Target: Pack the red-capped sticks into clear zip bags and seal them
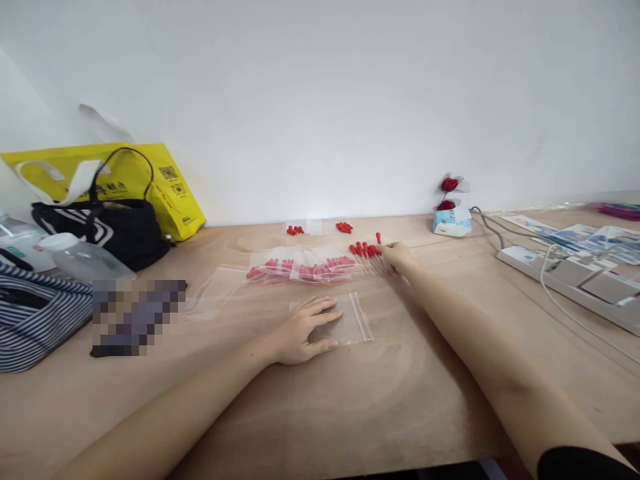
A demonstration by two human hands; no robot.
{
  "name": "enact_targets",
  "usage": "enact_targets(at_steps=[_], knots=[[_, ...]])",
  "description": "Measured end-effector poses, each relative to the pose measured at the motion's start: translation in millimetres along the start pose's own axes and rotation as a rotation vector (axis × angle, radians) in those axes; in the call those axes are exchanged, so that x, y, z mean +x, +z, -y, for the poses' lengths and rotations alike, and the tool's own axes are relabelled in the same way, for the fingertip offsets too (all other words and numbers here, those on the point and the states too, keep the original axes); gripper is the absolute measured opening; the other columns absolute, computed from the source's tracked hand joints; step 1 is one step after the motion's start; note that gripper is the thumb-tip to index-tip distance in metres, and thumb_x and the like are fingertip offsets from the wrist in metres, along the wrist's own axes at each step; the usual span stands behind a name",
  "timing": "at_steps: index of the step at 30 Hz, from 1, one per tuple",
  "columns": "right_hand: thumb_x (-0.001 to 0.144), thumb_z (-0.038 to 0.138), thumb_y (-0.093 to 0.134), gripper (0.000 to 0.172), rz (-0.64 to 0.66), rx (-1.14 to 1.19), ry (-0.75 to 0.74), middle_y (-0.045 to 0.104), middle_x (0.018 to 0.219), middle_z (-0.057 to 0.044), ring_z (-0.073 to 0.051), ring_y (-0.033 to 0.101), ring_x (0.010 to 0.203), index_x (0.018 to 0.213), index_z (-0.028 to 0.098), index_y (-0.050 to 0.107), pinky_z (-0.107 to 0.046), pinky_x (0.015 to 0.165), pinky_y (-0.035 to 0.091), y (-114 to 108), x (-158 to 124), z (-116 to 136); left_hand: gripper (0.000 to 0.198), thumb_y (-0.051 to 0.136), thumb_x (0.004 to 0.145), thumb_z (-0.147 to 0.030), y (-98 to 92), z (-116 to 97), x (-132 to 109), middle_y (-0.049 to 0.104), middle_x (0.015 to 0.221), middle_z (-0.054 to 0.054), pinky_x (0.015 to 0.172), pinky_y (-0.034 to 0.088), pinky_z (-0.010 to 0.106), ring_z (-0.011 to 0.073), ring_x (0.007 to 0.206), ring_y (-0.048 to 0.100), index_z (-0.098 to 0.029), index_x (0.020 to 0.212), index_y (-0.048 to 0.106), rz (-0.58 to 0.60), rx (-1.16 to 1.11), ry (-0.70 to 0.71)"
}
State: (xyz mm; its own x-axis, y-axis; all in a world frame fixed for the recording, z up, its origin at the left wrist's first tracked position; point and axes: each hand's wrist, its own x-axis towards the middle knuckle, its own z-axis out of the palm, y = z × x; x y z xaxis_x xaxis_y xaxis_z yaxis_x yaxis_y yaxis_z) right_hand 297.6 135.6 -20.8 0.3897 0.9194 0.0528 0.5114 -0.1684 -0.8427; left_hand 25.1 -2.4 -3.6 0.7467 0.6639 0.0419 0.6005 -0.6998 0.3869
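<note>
My left hand [309,330] lies with fingers spread on a clear zip-lock bag [356,320], pressing it flat to the table. Part of that bag is hidden under the palm. Farther right, my right hand [398,257] has its fingers closed at a bunch of thin clear droppers with red bulbs [364,249]. One dropper [379,238] stands up out of the bunch at my fingertips; its lower part is hidden. Left of the bunch lie overlapping zip-lock bags of red-bulbed droppers [305,268].
Loose red bulbs [345,227] lie in two groups near the wall. More clear bags [217,290] are on the left, beside a blurred-out object [143,320], a plastic bottle [87,257] and bags [170,193]. At right are a power strip [565,273], cables and a tissue pack [451,221].
</note>
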Motion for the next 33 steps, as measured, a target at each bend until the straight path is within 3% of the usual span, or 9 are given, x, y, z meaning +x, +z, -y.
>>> enact_targets(at_steps=[4,7,10,12,14,19,33], knots=[[0.073,0.047,0.044,0.031,0.017,0.200,-0.096,0.047,0.048,0.004,-0.009,0.046,0.043,0.069,0.017,0.049,-0.019,0.042,0.034,-10,-26,2,0.050,0.051,0.080,-0.044,-2.2,-1,0,0.034,0.138,0.008,0.104,0.023,0.048,0.0258,0.128,0.028,-0.024,0.126,0.043,0.008,0.001,-0.007],[0.070,0.051,0.048,0.034,0.079,0.357,-0.162,0.045,0.049,0.007,-0.006,0.042,0.038,0.078,0.018,0.044,-0.018,0.039,0.035,-16,-57,-2,0.050,0.051,0.080,-0.043,-3.7,-2,0,0.033,0.138,0.008,0.104,0.022,0.049,0.0260,0.128,0.027,-0.024,0.126,0.043,0.019,0.006,-0.013],[0.062,0.042,0.061,0.055,0.164,0.634,-0.194,0.048,0.052,0.010,-0.007,0.044,0.038,0.104,0.019,0.033,-0.017,0.036,0.035,-18,-86,-6,0.050,0.050,0.080,-0.043,-4.4,-2,0,0.033,0.138,0.008,0.104,0.022,0.048,0.0256,0.128,0.027,-0.024,0.126,0.043,0.025,0.012,-0.011],[0.061,0.034,0.063,0.074,0.212,0.710,-0.160,0.049,0.056,0.011,-0.008,0.048,0.040,0.119,0.021,0.020,-0.018,0.037,0.038,-18,-100,-6,0.050,0.050,0.080,-0.043,-4.3,-2,0,0.033,0.138,0.008,0.104,0.022,0.049,0.0253,0.128,0.028,-0.024,0.126,0.042,0.024,0.016,-0.005],[0.061,0.028,0.062,0.082,0.243,0.737,-0.117,0.050,0.058,0.011,-0.009,0.050,0.041,0.125,0.022,0.011,-0.019,0.038,0.042,-16,-108,-5,0.049,0.050,0.081,-0.043,-3.9,-1,0,0.034,0.138,0.008,0.104,0.023,0.049,0.0252,0.128,0.028,-0.024,0.125,0.043,0.021,0.017,0.001],[0.063,0.021,0.057,0.073,0.251,0.763,-0.038,0.048,0.058,0.010,-0.008,0.050,0.040,0.123,0.021,0.015,-0.020,0.037,0.044,-10,-116,-1,0.050,0.049,0.081,-0.044,-2.0,2,0,0.033,0.138,0.008,0.104,0.023,0.048,0.0250,0.128,0.027,-0.023,0.126,0.042,0.026,0.032,0.003],[0.071,0.023,0.053,0.053,0.274,0.829,0.003,0.051,0.060,0.008,-0.008,0.052,0.041,0.113,0.022,0.021,-0.020,0.038,0.045,-7,-123,1,0.051,0.050,0.080,-0.043,-1.5,2,0,0.034,0.138,0.007,0.103,0.025,0.047,0.0252,0.127,0.029,-0.025,0.127,0.041,0.011,0.017,0.009]])
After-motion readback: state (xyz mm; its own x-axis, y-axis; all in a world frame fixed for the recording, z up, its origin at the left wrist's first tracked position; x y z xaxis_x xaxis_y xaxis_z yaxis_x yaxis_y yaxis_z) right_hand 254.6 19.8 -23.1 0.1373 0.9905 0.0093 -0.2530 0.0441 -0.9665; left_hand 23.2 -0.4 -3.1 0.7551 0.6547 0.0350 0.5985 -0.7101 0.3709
